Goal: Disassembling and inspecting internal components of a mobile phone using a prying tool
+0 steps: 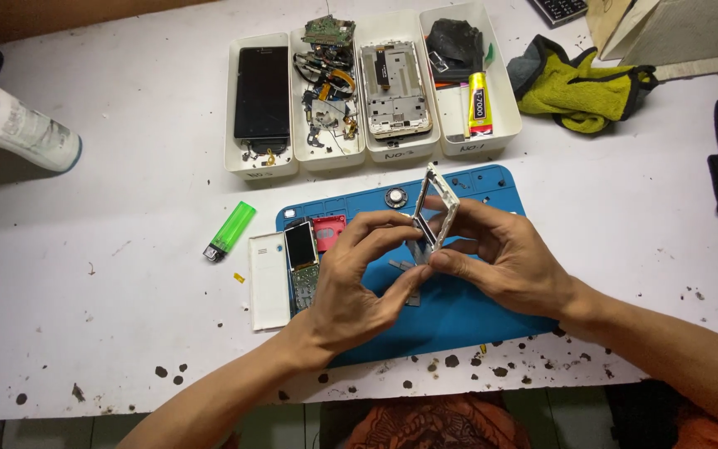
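Both hands hold a small white phone frame (440,208) upright above a blue work mat (459,312). My right hand (504,262) grips the frame from the right side. My left hand (359,274) pinches its lower left edge with fingertips. On the mat's left edge lies a small phone circuit board with a screen (301,254), next to a red part (328,231) and a white back cover (268,280). A round speaker part (395,197) lies near the mat's top edge.
Several white trays stand behind the mat: one with a black screen (262,91), one with loose parts (326,75), one with a phone frame (394,87), one with a glue tube (479,101). A green lighter (230,230), yellow gloves (579,83) and a white bottle (14,120) lie around.
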